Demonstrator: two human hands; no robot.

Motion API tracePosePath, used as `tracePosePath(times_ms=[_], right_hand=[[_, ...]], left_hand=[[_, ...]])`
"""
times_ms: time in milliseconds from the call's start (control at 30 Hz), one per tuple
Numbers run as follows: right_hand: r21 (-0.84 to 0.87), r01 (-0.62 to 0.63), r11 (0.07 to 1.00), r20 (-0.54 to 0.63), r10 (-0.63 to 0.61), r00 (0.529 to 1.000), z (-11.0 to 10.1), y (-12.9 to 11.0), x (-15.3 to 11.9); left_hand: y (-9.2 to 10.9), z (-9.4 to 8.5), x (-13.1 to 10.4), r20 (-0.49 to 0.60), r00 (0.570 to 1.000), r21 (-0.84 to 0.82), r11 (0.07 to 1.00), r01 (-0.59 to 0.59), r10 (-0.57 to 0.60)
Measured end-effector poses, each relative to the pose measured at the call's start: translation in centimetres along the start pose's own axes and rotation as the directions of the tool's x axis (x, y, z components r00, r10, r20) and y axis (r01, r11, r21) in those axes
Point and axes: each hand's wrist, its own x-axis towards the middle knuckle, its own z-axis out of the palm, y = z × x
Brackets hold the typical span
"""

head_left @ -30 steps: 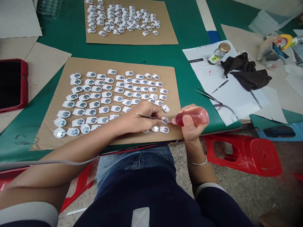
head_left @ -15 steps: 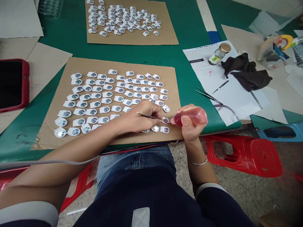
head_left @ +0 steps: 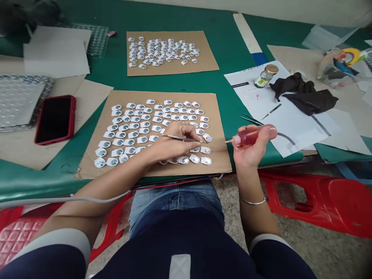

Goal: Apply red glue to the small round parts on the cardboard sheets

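My left hand (head_left: 177,140) is closed around slim metal tweezers (head_left: 176,137), over the right part of a cardboard sheet (head_left: 93,153). Their tips are close to the small white tagged discs (head_left: 205,150) laid out in rows on it. My right hand (head_left: 251,149) grips a red squeeze bottle (head_left: 252,135) just beyond the sheet's right edge. The bottle's thin needle points left toward the discs without touching them. My left hand and forearm hide some of the discs.
A second cardboard sheet (head_left: 171,69) with discs lies farther back. At the left is a red-cased phone (head_left: 55,119). Printed paper (head_left: 247,93) at the right bears a small jar (head_left: 266,75), black cloth (head_left: 310,99) and other tweezers (head_left: 250,119). Red stools stand below the table.
My right hand has drawn the red bottle back to the right, its needle now away from the discs. My left hand still holds the tweezers. The view has shifted.
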Motion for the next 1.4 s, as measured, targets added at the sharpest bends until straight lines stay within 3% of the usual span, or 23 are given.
tracePosePath(times_ms=[67,200,333,433,767,900,1000,1133,1267,1400], right_hand=[[-0.022,0.008,1.000,0.029,-0.007,1.000,-0.2,-0.1,0.1],[-0.061,0.121,0.991,0.132,-0.112,0.985,0.4,0.1,-0.3],[-0.101,0.233,0.967,0.222,-0.207,0.953,1.7,0.7,-0.8],[-0.145,0.289,0.946,0.244,-0.249,0.937,2.1,1.0,-1.1],[-0.152,0.388,0.909,0.252,-0.344,0.904,1.8,0.9,-1.3],[-0.124,0.350,0.929,0.279,-0.306,0.910,1.6,0.8,-1.5],[-0.124,0.249,0.960,0.386,-0.185,0.904,1.4,0.7,-1.9],[-0.169,0.244,0.955,0.502,-0.129,0.855,1.4,1.0,-2.1],[-0.228,0.264,0.937,0.528,-0.108,0.842,1.4,1.3,-2.2],[-0.243,0.258,0.935,0.562,-0.081,0.823,1.1,1.4,-2.2]], left_hand=[[0.2,-0.1,-1.2,-0.058,0.997,0.104,0.993,-0.051,0.058],[-0.6,0.9,-4.0,-0.022,0.978,0.340,0.921,-0.189,0.208],[-1.5,2.9,-5.3,0.031,0.899,0.390,0.822,-0.414,0.437],[-1.7,4.0,-5.3,0.055,0.849,0.398,0.769,-0.501,0.525],[-2.5,5.0,-5.0,0.043,0.846,0.397,0.768,-0.503,0.532],[-2.5,5.6,-5.0,0.060,0.856,0.485,0.734,-0.475,0.514],[-2.3,6.0,-5.0,0.110,0.855,0.583,0.664,-0.468,0.506],[-1.8,6.3,-5.3,0.224,0.798,0.654,0.521,-0.549,0.560],[-1.1,6.7,-5.7,0.246,0.743,0.744,0.371,-0.556,0.622],[-0.7,7.1,-5.8,0.254,0.724,0.769,0.320,-0.553,0.641]])
